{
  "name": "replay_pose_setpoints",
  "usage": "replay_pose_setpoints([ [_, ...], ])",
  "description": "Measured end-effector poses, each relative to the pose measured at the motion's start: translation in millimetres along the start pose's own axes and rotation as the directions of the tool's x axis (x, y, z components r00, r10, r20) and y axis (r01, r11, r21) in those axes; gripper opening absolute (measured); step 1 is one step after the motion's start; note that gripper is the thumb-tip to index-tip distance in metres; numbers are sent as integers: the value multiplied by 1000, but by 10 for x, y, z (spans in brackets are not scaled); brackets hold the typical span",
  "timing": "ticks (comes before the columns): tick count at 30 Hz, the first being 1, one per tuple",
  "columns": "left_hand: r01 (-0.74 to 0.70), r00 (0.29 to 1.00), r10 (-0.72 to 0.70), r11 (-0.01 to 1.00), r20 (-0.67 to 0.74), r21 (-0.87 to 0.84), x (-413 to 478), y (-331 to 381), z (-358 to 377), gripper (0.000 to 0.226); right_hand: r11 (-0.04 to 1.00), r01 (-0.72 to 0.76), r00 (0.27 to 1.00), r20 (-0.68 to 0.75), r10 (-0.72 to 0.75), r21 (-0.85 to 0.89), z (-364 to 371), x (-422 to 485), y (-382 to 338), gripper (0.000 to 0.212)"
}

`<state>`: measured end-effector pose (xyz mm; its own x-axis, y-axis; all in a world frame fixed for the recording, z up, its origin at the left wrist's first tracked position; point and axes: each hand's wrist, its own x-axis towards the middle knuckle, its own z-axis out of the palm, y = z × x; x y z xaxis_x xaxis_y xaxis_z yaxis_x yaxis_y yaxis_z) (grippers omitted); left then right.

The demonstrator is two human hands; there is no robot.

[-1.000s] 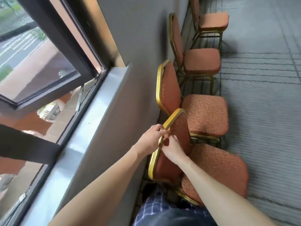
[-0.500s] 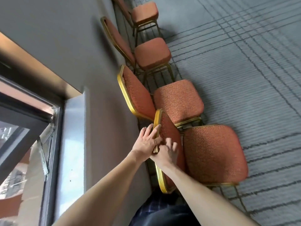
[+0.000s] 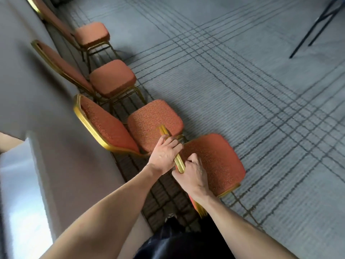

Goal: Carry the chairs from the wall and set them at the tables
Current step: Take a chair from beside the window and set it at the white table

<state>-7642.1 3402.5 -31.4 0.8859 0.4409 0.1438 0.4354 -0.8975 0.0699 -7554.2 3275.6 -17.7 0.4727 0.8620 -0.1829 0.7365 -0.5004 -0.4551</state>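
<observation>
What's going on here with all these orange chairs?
A person is taking hold of the nearest chair by the gold rail at the top of its back. The left hand and the right hand both curl round that rail. The other chairs stand in a row against the wall, not yet moved. Across the carpet, some dark legs show at the far edge, possibly a table's.
</observation>
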Motion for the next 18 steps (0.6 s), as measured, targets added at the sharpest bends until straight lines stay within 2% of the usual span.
replay_pose_setpoints([
  [1,-35,999,35,999,-39,-14,219,115,-32,12,999,-51,997,-62,50,-9,-139,28,114,33],
  [4,-62,997,61,998,-56,-26,629,313,-130,14,988,-151,984,-106,145,-45,-466,131,269,37],
  [8,-65,997,65,998,37,-11,1172,667,-261,18,962,-269,954,-150,261,-38,-911,239,529,43],
  [12,-88,990,82,995,117,43,1692,1077,-390,29,948,-319,920,-246,306,-13,-1277,341,917,40],
  [15,-47,997,43,997,70,53,2078,1390,-370,21,939,-343,900,-283,330,2,-1569,441,1255,39],
  [18,-6,998,2,998,60,63,2434,1685,-351,23,933,-359,879,-346,328,-28,-1819,516,1601,38],
])
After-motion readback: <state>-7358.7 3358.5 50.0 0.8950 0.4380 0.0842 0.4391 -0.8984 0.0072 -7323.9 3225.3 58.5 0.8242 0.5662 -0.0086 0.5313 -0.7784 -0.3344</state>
